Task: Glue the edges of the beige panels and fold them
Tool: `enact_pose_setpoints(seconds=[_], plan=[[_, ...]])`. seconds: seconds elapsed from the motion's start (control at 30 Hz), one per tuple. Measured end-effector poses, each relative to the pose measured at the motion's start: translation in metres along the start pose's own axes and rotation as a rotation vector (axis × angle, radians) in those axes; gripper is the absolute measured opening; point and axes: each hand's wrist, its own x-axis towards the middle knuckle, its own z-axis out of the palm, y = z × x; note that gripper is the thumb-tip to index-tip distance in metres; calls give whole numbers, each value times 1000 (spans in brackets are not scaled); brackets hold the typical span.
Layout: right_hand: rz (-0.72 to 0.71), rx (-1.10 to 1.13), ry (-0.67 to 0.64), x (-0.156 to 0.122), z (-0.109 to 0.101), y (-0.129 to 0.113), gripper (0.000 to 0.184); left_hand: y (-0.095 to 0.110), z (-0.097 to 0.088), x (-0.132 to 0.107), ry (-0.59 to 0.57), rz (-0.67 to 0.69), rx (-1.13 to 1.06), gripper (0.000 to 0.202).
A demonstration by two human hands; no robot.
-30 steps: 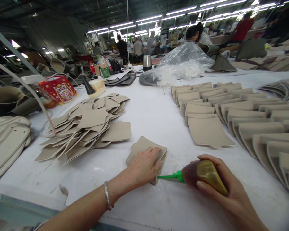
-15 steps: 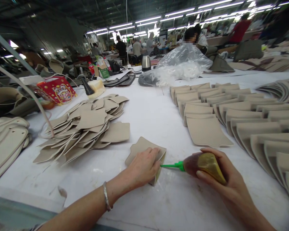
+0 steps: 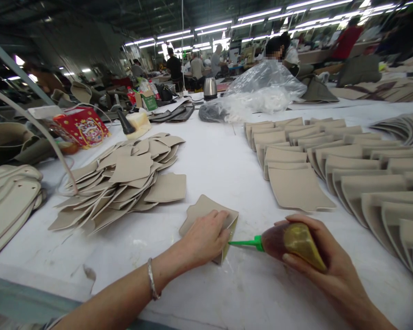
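My left hand (image 3: 206, 238) presses down on a beige cut piece (image 3: 203, 210) lying on the white table (image 3: 223, 165), fingers curled over its near edge and lifting a flap. My right hand (image 3: 325, 263) is wrapped round a brown-yellow squeeze bottle (image 3: 292, 240) with a green nozzle (image 3: 244, 243). The nozzle tip touches the right edge of the piece, just under my left fingers. A metal bangle (image 3: 152, 279) sits on my left wrist.
A loose heap of beige pieces (image 3: 124, 178) lies to the left. Overlapping rows of the same pieces (image 3: 330, 160) cover the right side. Behind are a plastic bag (image 3: 261, 91), a red patterned bag (image 3: 80, 127), a kettle (image 3: 209, 88) and people at far benches.
The bottle's nozzle slid left to meet the piece's right edge and stays there. My left hand keeps pressing the piece; nothing else moved.
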Motion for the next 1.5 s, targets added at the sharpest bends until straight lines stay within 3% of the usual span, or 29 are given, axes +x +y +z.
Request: enact_pose_setpoints(seconds=[0.27, 0.5, 0.7, 0.9, 1.1, 1.23, 1.37, 1.5], plan=[[8, -13, 117, 7, -1, 4, 50, 1, -1, 1, -1, -11, 3, 37], [106, 36, -20, -4, 1, 3, 47, 0, 0, 2, -9, -10, 15, 38], [91, -2, 97, 5, 1, 2, 50, 1, -1, 1, -7, -17, 6, 39], [139, 43, -15, -6, 4, 1, 48, 1, -1, 2, -1, -13, -3, 39], [162, 36, 160, 10, 4, 5, 56, -1, 1, 2, 8, 1, -6, 40], [164, 35, 150, 6, 4, -2, 56, 0, 0, 1, 8, -9, -21, 39], [258, 97, 27, -15, 11, -19, 52, 1, -1, 1, 6, -33, -28, 39], [408, 283, 48, -21, 17, -28, 55, -1, 2, 3, 35, -34, -61, 41]])
